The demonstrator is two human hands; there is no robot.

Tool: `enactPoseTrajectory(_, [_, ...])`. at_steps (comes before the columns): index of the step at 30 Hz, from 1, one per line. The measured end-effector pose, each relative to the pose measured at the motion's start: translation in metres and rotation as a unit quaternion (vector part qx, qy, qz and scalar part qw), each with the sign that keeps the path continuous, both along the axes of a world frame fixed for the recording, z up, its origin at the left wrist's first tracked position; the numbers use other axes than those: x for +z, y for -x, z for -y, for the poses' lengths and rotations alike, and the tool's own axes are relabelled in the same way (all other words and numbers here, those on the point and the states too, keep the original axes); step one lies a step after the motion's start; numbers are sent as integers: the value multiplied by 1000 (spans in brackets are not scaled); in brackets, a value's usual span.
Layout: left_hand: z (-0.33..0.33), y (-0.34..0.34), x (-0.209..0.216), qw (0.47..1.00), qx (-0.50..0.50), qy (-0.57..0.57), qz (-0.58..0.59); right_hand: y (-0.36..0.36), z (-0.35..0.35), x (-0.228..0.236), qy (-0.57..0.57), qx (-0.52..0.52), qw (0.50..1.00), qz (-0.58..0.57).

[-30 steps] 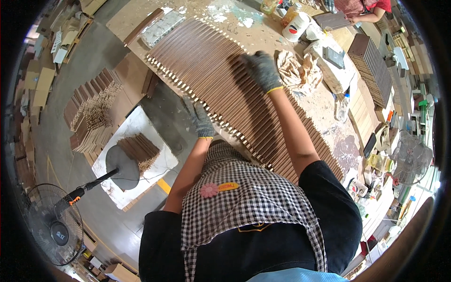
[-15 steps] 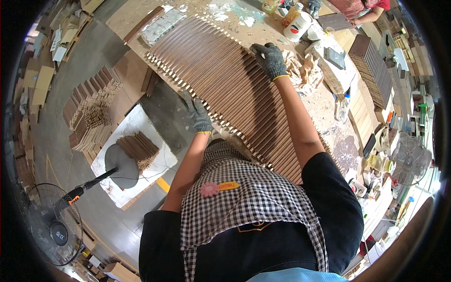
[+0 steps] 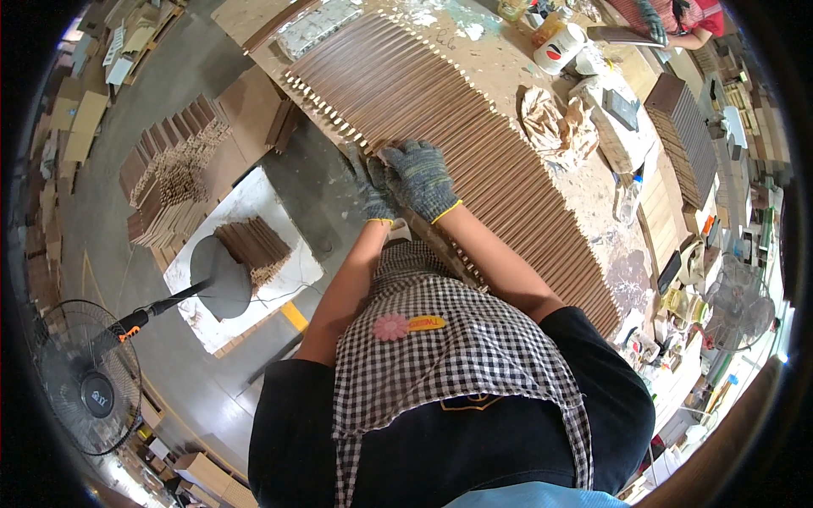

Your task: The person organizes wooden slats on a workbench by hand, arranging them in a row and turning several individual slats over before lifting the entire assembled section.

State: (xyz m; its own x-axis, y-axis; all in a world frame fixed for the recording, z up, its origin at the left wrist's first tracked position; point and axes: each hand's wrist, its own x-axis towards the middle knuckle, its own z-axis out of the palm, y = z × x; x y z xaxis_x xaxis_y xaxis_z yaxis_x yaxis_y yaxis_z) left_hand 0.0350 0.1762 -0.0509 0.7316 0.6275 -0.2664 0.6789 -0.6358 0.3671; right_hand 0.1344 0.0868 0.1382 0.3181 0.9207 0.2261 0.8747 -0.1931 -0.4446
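A long row of brown wooden slats (image 3: pixel 474 144) lies side by side on the workbench, with pale narrow ends along both edges. My right hand (image 3: pixel 419 176), in a grey knit glove with a yellow cuff, is at the near edge of the row. Its fingers are bent and close together over the slat ends; what they grip is hidden. Right beside it is my left hand (image 3: pixel 373 193), gloved alike, at the same edge. Its fingers are smeared and partly covered, so their hold is unclear.
A white cup (image 3: pixel 559 48), crumpled brown paper (image 3: pixel 555 127) and a stack of dark slats (image 3: pixel 682 140) stand beyond the row. More slats (image 3: pixel 174 169) are piled at left, near a standing fan (image 3: pixel 93 385). A co-worker's gloved hand (image 3: pixel 650 19) is at far right.
My right hand has come from the far edge of the slats to the near edge, beside my left hand. The left hand has stayed near that edge. The view has shifted slightly.
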Motion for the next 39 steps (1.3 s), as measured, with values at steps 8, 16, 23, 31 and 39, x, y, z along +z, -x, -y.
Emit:
enactPoseTrajectory(8, [24,-3,37,827,280,168,458,-51,2,8,42,-64,997,-11])
enactPoseTrajectory(16, [24,1,56,856,259,116,432,-63,-15,24,156,-57,959,-228])
enactPoseTrajectory(23, [14,5,63,832,272,140,462,-59,-6,1,-20,165,985,40])
enactPoseTrajectory(31, [24,3,81,842,248,129,462,-238,29,-33,25,-84,985,147])
enactPoseTrajectory(39, [16,-4,66,790,297,158,513,-166,10,-2,-34,-46,998,-4])
